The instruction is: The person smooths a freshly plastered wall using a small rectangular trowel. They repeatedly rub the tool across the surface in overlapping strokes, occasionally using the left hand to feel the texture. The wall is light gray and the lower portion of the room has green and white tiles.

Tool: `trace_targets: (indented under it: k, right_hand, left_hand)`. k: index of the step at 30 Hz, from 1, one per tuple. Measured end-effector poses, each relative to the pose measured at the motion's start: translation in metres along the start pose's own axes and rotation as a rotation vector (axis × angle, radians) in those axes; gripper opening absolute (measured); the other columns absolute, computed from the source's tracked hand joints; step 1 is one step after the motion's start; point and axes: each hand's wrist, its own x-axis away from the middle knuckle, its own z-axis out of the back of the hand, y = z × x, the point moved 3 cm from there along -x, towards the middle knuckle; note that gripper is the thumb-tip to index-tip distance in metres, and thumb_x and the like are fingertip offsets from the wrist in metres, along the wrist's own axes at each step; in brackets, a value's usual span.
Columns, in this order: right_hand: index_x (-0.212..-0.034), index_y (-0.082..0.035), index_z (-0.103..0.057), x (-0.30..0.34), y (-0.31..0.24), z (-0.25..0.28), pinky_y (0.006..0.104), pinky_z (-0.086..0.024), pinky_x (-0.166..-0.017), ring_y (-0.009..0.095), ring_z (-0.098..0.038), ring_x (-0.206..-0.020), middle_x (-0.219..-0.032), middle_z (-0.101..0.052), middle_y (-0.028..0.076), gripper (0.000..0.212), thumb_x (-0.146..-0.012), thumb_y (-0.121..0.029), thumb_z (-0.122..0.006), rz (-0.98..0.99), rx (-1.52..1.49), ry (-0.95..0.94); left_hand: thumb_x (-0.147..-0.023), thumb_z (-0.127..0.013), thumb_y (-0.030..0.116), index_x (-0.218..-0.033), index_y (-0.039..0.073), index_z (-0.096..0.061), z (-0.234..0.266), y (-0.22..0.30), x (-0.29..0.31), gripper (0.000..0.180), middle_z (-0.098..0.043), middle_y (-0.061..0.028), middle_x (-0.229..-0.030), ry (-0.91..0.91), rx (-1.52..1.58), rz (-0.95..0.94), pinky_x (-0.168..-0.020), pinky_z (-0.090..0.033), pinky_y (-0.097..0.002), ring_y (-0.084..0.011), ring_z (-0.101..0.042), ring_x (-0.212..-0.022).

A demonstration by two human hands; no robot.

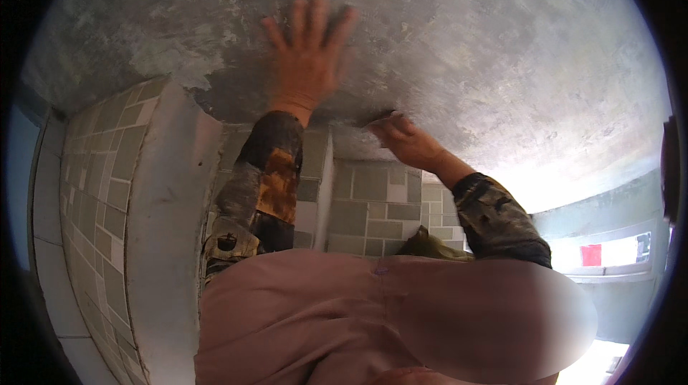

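Observation:
My left hand [308, 63] is spread wide, with its fingers stretched out over a mottled grey plastered surface [459, 34]. It appears to lie flat against that surface and holds nothing. Lower and to the right, my right hand [407, 140] is closed on a thin flat piece [375, 121] with a dark edge. That piece lies close to the grey surface, and motion blur hides its exact kind. Both of my forearms wear dark patterned sleeves, and the left sleeve has an orange-brown patch [279, 181].
Grey-green tiles [369, 183] cover the wall below the plaster. A tiled block [100, 163] with a pale side face [172, 220] juts out at left. Pinkish cloth [301, 306] fills the lower middle. A bright window [616, 252] is at right.

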Motion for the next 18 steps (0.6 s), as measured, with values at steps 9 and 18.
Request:
trace_targets:
  k: [9, 18]
  right_hand:
    - [-0.123, -0.005, -0.061, -0.015, 0.014, 0.014, 0.0388, -0.04, -0.101, 0.021, -0.044, -0.122, -0.137, -0.05, 0.005, 0.04, -0.089, -0.026, -0.058, -0.07, -0.063, 0.123]
    - [-0.128, -0.007, -0.058, 0.036, 0.032, 0.019, 0.0345, -0.037, -0.103, 0.021, -0.041, -0.125, -0.14, -0.047, 0.004, 0.045, -0.085, -0.022, -0.059, -0.124, -0.057, 0.261]
  left_hand:
    - [-0.092, -0.051, 0.048, -0.142, 0.041, -0.04, -0.018, 0.059, -0.024, 0.051, -0.032, -0.0013, -0.152, 0.027, -0.079, -0.209, -0.108, 0.001, -0.0709, -0.0266, -0.027, -0.14]
    - [-0.091, -0.051, 0.049, -0.141, 0.041, -0.042, -0.021, 0.054, -0.02, 0.051, -0.034, -0.0014, -0.149, 0.001, -0.113, -0.228, -0.107, 0.002, -0.0717, -0.0285, -0.029, -0.138]
